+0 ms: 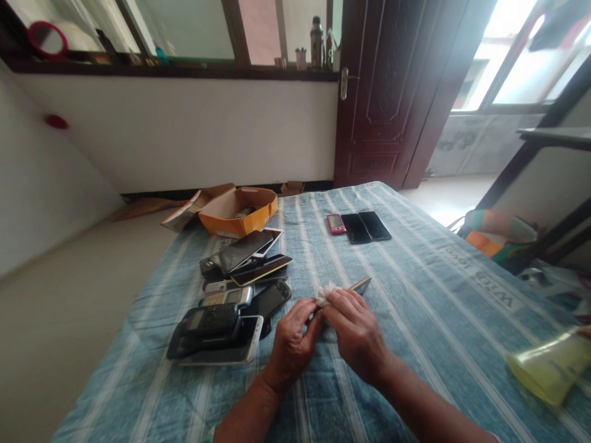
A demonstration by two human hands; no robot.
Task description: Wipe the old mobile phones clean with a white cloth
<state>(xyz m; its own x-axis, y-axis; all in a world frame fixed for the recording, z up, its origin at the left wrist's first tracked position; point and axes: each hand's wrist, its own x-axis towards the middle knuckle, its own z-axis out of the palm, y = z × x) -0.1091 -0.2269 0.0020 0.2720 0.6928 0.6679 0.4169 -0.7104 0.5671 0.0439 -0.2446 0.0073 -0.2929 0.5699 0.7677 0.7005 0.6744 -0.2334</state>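
Between both hands, above the striped cloth, is a slim phone (361,284), seen nearly edge-on, its far end sticking out past the fingers. My left hand (295,338) is closed on its near end, thumb and fingers pinching. A crumpled white tissue (327,294) is bunched under the fingers of my right hand (357,332), pressed against the phone. Most of the phone's face is hidden by the hands. To the left lies a pile of old phones, among them a black phone (215,319), a white-edged smartphone (221,351) and a silver keypad phone (228,296).
An open orange cardboard box (237,221) stands at the far left of the cloth-covered surface (415,295). Farther back lie a pink phone (335,224) and two dark smartphones (367,227) side by side. A yellow translucent object (549,366) is at the right edge.
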